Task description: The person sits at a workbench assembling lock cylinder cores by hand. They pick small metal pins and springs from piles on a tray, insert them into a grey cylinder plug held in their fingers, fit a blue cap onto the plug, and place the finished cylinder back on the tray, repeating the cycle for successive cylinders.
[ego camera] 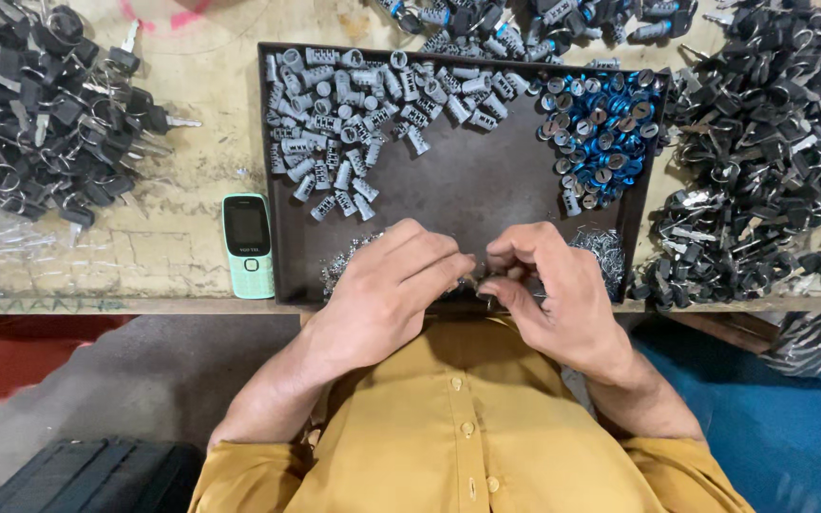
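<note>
Worn, scratched workbench (173, 237), seen from the head camera. Dark metal tray (467, 180) at centre as landmark. Inside tray: grey lock cylinders (353, 104) heaped at far left, blue-capped cylinders (601, 128) at far right, thin wire clips (605, 249) at near right corner. Outside tray: piles of black-headed keys (40, 104) to left, more to right; green phone (248, 245) just beside left wall.

Left hand (391, 285) and right hand (548, 285) at tray's near edge, fingertips meeting. Both curled tight, pinching a small metal part (480, 282), mostly hidden; kind unclear. Likely light, stiff, hard, easy to drop; best pinched at the sides with fingertips. Left fingers folded over it, right thumb and forefinger closed on it.
</note>
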Demonstrator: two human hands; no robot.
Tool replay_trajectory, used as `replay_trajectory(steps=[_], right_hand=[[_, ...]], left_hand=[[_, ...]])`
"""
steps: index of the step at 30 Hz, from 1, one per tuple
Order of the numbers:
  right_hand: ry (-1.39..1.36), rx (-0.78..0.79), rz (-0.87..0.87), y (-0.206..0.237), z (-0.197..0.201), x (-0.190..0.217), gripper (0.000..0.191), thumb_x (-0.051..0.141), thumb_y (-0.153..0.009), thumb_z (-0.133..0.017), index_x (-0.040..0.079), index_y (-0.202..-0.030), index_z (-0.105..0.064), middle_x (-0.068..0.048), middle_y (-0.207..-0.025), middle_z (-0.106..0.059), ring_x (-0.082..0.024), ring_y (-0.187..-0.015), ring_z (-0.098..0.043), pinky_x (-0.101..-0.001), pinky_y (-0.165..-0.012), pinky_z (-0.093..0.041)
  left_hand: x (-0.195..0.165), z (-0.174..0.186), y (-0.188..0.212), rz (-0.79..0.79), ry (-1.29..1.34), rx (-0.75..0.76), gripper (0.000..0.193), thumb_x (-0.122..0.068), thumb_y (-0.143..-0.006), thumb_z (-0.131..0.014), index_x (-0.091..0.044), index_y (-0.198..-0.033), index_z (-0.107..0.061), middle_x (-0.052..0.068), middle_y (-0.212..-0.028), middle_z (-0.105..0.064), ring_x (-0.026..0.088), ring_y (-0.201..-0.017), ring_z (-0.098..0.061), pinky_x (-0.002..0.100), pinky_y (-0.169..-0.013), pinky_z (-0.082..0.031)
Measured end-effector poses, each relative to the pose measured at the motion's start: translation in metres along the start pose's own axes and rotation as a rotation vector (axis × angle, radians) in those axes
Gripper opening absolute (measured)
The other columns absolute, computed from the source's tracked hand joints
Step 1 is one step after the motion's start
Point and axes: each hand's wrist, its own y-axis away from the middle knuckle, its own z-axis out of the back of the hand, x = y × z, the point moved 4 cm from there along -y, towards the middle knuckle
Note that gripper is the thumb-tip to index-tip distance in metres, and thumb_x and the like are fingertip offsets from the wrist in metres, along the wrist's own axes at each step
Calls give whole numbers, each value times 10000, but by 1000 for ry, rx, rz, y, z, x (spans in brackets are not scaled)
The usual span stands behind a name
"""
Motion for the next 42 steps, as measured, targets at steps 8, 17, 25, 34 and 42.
replay_trajectory(steps=[8, 17, 25, 34, 42], right_hand=[[-1, -51, 46, -4, -4, 2, 405, 0, -901, -734, 9, -1264, -556, -125, -985, -671, -169, -864, -697, -288, -771, -554], [-483, 13, -129, 3, -19, -14, 343, 82, -1096, -509, 23, -1433, -529, -12, -899, -640, -76, -804, -616, -234, -734, -506], [-554, -6, -204, 16, -36, -24, 348, 59, -1064, -475, 6, -1406, -506, -11, -923, -597, -48, -700, -508, -203, -603, -435], [-116, -112, 207, 12, -6, 11, 317, 115, -983, -654, 43, -1292, -648, -37, -870, -547, -115, -695, -484, -260, -629, -398], [149, -301, 167, 12, -15, 12, 324, 95, -772, -903, 83, -1059, -753, -74, -883, -583, -133, -693, -563, -262, -589, -440]], left_hand=[[-1, -17, 6, 196, 94, -105, 324, 47, -810, -733, -51, -1117, -698, 87, -1062, -658, 281, -955, -644, 375, -816, -536], [11, -23, 16, 303, 243, -272, 293, -85, -838, -839, -82, -1115, -746, 74, -1019, -693, 210, -889, -697, 314, -758, -557], [4, -27, 14, 304, 243, -309, 228, -77, -871, -822, -55, -1081, -735, 88, -980, -687, 217, -847, -677, 309, -731, -547], [32, -53, 40, 525, 941, -315, 191, -202, -1013, -762, -21, -1056, -719, 0, -908, -663, 94, -795, -589, 243, -690, -459], [36, -94, 51, 780, 1701, -205, 292, -268, -940, -770, -18, -1079, -710, -23, -839, -629, 47, -637, -437, 203, -551, -330]])
